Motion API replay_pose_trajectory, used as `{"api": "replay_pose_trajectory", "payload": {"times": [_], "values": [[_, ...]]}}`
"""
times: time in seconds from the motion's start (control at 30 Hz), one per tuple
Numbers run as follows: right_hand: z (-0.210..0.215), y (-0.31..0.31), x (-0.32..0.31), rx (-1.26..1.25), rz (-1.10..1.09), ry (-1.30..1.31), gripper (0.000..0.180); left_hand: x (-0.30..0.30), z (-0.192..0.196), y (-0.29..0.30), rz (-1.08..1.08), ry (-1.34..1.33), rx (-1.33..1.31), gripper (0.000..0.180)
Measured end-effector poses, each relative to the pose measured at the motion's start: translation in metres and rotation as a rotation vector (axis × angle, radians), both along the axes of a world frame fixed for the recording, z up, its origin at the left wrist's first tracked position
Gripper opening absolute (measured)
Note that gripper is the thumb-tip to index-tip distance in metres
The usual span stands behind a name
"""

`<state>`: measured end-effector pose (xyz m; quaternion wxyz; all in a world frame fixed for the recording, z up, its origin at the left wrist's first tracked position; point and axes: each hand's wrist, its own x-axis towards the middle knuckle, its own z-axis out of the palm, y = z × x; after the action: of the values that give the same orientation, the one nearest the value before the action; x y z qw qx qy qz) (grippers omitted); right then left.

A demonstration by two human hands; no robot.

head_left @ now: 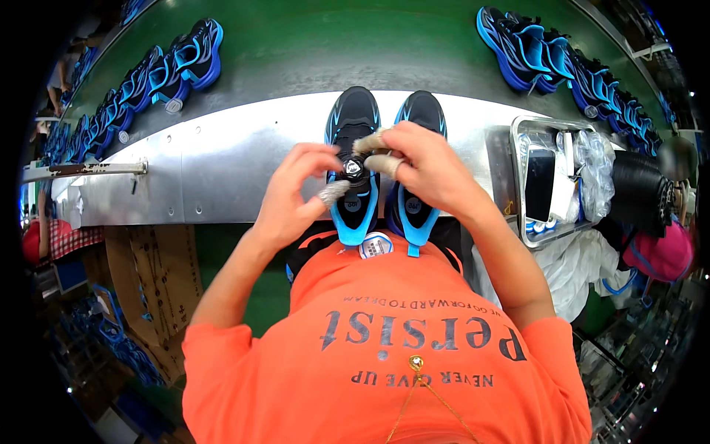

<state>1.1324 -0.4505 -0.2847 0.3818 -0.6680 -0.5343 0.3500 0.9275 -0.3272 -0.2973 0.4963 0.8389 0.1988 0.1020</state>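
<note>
A black sneaker with bright blue trim (355,111) stands upright before me, its toe pointing away. A round black dial (353,169) with a pale centre sits on its tongue. From the left, my left hand (292,192) reaches around the dial with fingers apart and slightly blurred; its wrapped thumb is by the shoe's collar. My right hand (425,164) has two wrapped fingertips closed at the dial's right side; the exact contact is partly hidden. The matching sneaker (421,111) stands just to the right, partly behind my right hand. A round white tag (376,245) lies at the heels.
The shoes stand on a metal ledge (244,159) beside a green conveyor belt (355,44). Rows of similar sneakers (200,55) line the belt at both sides. To my right, a metal tray (523,214) holds a phone (540,176) and plastic bags. A metal bar (89,170) juts in at left.
</note>
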Motion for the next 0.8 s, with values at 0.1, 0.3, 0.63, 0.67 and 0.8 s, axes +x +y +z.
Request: {"api": "replay_pose_trajectory", "payload": {"times": [0.1,0.3,0.63,0.67,0.8], "values": [[-0.013,0.001,-0.016,0.037,0.086,-0.09,0.03,-0.02,0.007,-0.023,0.12,0.069,-0.111,0.022],[-0.032,0.001,-0.045,0.145,-0.131,-0.31,0.024,-0.011,0.016,-0.063,-0.185,0.129,0.157,0.038],[0.002,-0.066,0.067,-0.047,-0.37,-0.04,0.023,0.081,-0.013,0.021,-0.233,0.291,0.381,0.033],[-0.007,-0.072,0.082,-0.131,-0.41,0.058,0.023,0.082,-0.044,0.063,-0.262,0.191,0.48,0.037],[-0.027,-0.087,0.162,-0.198,-0.534,-0.134,0.028,0.106,-0.015,0.148,0.346,0.418,0.674,0.041]]}}
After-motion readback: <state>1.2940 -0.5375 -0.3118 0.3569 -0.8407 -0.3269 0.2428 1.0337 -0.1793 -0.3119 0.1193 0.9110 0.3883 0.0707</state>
